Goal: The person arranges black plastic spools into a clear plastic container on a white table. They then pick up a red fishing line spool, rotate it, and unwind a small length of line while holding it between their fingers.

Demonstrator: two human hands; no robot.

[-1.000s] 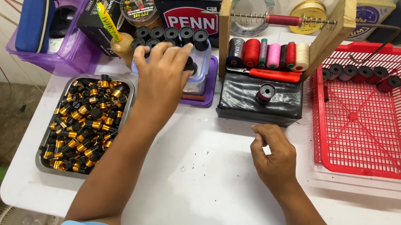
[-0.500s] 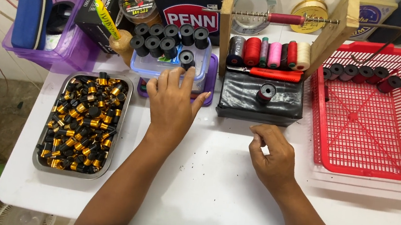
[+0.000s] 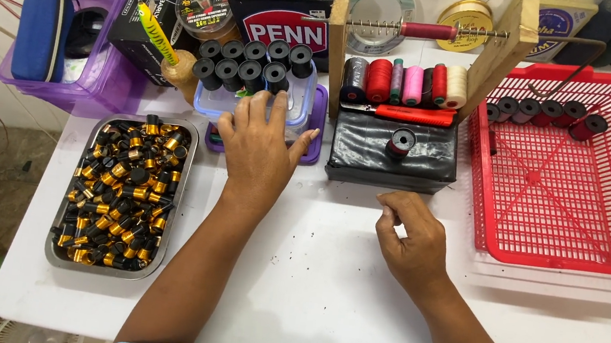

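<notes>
While the left hand is lying flat, fingers spread and holding nothing, its fingertips are touching the front of a clear tub that is carrying nine black spools in two rows. That tub is sitting on a purple lid on the white counter. Behind it a dark box with a red oval label is standing, its top cut off by the frame. The right hand is resting on the counter just before a black case, fingers curled in; whether they are pinching anything is hard to tell. One spool is standing on that case. Five more are lining the back of the red basket. A steel tray at left is holding too many black and gold pieces to count. A purple bin is keeping a blue pouch.
</notes>
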